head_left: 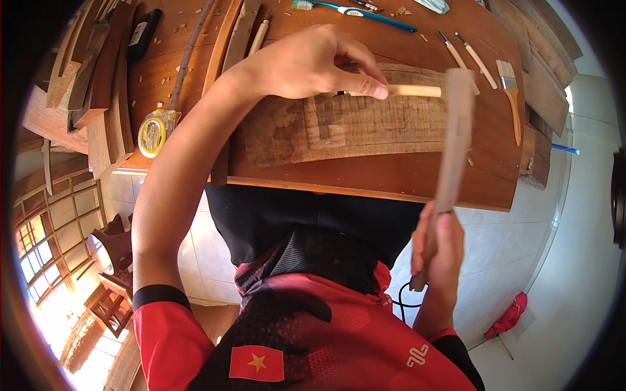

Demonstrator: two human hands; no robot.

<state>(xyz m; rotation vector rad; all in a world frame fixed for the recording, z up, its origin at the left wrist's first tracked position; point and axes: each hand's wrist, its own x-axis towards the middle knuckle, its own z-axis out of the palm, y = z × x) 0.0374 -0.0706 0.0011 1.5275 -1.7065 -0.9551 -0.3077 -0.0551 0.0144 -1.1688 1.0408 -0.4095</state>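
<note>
Bench, left: A yellow tape measure (154, 135) sits on the wooden table (365, 180), near stacked timber offcuts (104, 85).
Board: The broad brown board (385, 133) lies flat on the table before the worker; a squared, paler patch (331, 133) toward its left suggests cutting is underway, though its depth cannot be told.
Progress: Work looks partway along, by our judgement; most of the board's face appears uncut and probably awaits the blade (if more cutting is planned), while wood chips (401, 11) dot the tabletop.
Left hand: Reaching over the board, the left hand (306, 62) is nearly closed, thumb and index finger pinching a light-handled chisel (417, 91).
Chisel: It lies almost level above the board, handle end to the right, its metal end mostly hidden.
Wooden bar: Blurred, the bar (454, 140) rises close beside the handle; whether they touch is unclear.
Right hand: The right hand (442, 244) is closed around the bar's lower part.
Bench, right: A flat brush (510, 98) lies beside two slim tools (478, 62).
</note>
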